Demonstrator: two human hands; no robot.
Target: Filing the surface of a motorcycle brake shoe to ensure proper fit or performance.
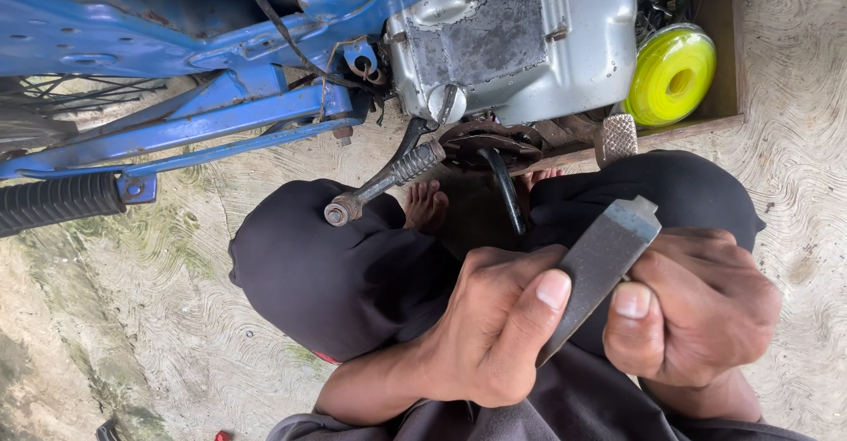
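A flat grey metal file (598,265) sits in the lower right of the frame, slanting up to the right — gripped from both sides. The left hand (494,326) is clenched round its lower end, thumb pressed on the blade; the right hand (697,309) grasps its upper part. Above, centre frame, a silver engine case (529,35) hangs on a blue motorcycle frame (176,97), beside a yellow-green plastic spool (670,75).
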